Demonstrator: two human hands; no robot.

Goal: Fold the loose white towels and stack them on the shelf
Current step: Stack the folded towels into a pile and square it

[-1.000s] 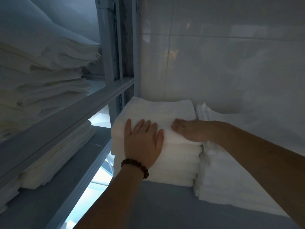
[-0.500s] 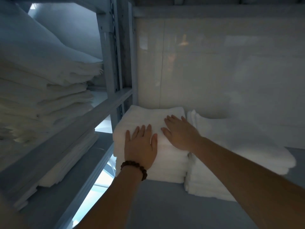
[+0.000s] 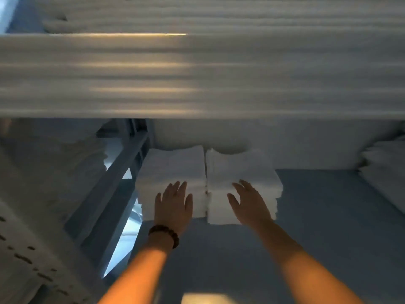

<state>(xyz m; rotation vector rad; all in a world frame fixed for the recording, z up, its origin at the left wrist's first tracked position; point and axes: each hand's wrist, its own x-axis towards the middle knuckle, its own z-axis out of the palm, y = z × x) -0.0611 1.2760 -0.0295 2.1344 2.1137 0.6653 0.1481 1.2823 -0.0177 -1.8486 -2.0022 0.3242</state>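
Two stacks of folded white towels stand side by side on the grey-blue shelf [image 3: 317, 216]. The left stack [image 3: 173, 170] and the right stack [image 3: 238, 170] touch along a narrow seam. My left hand [image 3: 174, 205], with a dark bead bracelet at the wrist, is flat with fingers apart at the front of the left stack. My right hand [image 3: 249, 202] is spread at the front of the right stack. Neither hand holds anything. Whether the palms touch the towels is unclear.
A blurred stack of white linen [image 3: 197, 73] on the shelf above fills the upper half of the view. More folded linen [image 3: 385, 167] lies at the right edge. A grey metal upright and brace [image 3: 122, 172] stand left, with more white linen [image 3: 50, 167] beyond.
The view has pulled back and down, so the upper shelf's linen now covers the top. My right hand moved from the left stack to the right stack. Both hands slid toward the stacks' front edges.
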